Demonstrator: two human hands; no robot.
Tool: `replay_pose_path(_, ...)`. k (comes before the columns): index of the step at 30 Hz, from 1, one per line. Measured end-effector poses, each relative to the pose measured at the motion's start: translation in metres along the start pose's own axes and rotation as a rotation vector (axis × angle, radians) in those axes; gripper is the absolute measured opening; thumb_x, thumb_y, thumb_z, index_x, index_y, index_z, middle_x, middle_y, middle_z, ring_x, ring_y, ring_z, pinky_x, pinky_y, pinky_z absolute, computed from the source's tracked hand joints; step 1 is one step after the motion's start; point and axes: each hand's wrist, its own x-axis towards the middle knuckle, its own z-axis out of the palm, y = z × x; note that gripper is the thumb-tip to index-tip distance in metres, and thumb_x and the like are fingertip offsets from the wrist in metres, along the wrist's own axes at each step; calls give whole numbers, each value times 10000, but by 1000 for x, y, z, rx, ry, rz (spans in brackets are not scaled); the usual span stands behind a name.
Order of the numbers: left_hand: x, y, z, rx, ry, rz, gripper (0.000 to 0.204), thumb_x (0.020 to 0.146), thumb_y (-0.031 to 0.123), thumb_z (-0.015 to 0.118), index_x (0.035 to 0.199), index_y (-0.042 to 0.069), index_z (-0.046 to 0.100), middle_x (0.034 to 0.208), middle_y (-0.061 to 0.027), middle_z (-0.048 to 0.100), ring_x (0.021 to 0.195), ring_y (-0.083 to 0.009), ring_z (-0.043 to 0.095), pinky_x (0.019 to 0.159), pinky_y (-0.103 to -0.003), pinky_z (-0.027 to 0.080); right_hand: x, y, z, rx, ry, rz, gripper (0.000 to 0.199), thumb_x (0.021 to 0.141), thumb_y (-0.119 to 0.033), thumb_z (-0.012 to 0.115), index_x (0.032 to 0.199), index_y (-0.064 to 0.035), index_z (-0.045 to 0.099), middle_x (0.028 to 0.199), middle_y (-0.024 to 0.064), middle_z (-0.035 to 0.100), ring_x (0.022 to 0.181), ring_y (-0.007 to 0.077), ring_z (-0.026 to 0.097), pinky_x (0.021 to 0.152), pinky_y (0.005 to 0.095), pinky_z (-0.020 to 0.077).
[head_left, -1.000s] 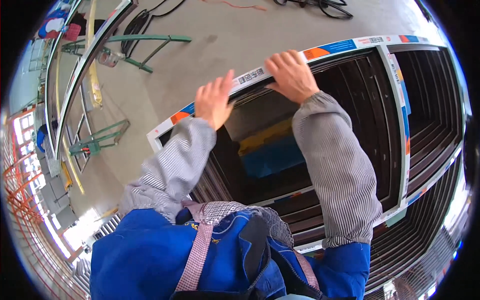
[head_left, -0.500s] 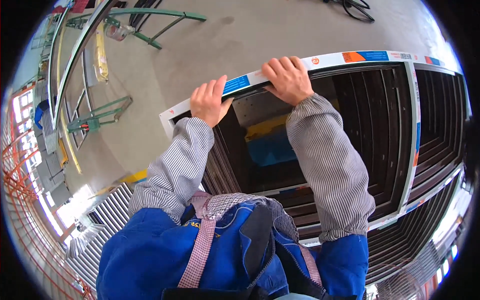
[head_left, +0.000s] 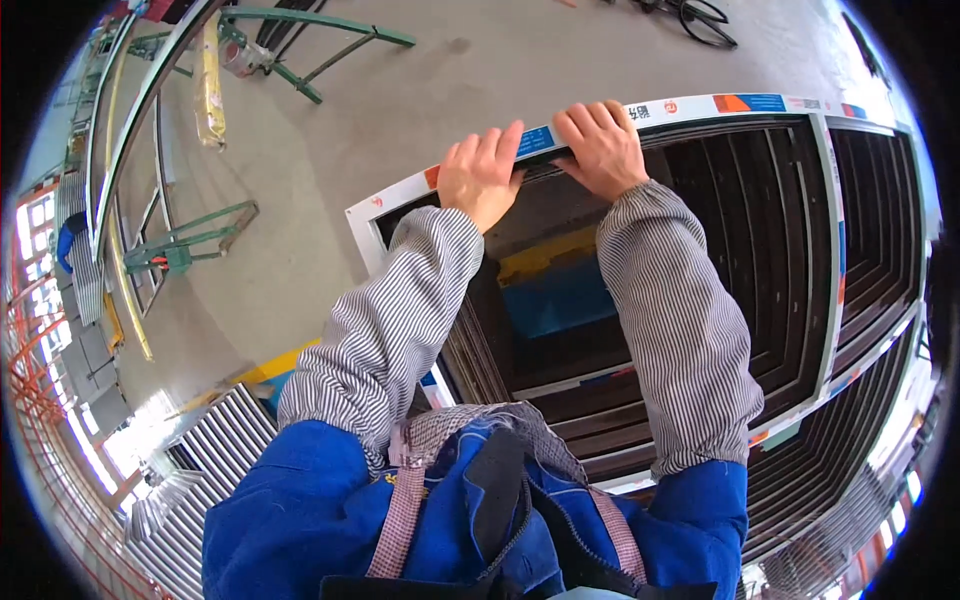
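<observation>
A large rectangular window frame [head_left: 690, 110], its faces wrapped in white film with blue and orange print, stands in front of me. My left hand [head_left: 482, 180] is closed over its far rail, left of the middle, with the thumb on the near side. Close by on the right, my right hand [head_left: 603, 150] grips the same rail, fingers over the top and thumb beneath. A blue printed patch shows between the two hands. Inside the frame's opening, several dark frames [head_left: 740, 210] are visible, nested one behind another.
Green metal trestles [head_left: 200, 240] stand on the grey floor [head_left: 370, 110] at the left, with long profiles and a yellow-wrapped bar [head_left: 210, 90]. Striped metal profiles [head_left: 225, 435] lie at lower left. A black coil [head_left: 705, 22] is on the floor at the far side.
The window frame has shifted to the right in view, and both hands have gone right with it. My left hand has also moved along the rail, closer to my right.
</observation>
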Motion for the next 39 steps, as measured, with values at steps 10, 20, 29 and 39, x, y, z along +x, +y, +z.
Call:
replay_pose_path(10,-12,-8,1,79,32,5,612,722,268,762,1255,116,503,962,-29,569,865,-222,583,744,-375,467,1,-18,12,-16,106,-19,628,608,-352,801,1120,-98,539,1018,34,557,984,242,543,932,402,412)
replay_pose_path(20,-33,-21,-9,125,-19,-66,638,711,239,779,1265,96,496,967,-43,569,902,-236,580,788,-387,458,-1,-49,22,-82,172,95,690,634,-369,799,1189,-64,523,1116,62,557,1115,243,530,1046,398,378)
replay_pose_path(29,-34,-31,-8,78,5,-4,619,706,236,784,1237,90,499,969,-50,576,898,-249,590,789,-397,478,10,-63,26,37,147,12,594,625,-347,801,1093,-99,533,1028,44,548,1019,243,535,959,394,408)
replay_pose_path(39,-83,-120,-38,-422,7,-239,682,956,377,552,1490,56,275,1349,-164,525,1183,-315,498,1006,-414,383,18,-79,37,79,154,-30,590,664,-363,804,1112,-106,519,1027,34,543,1009,225,542,967,379,410)
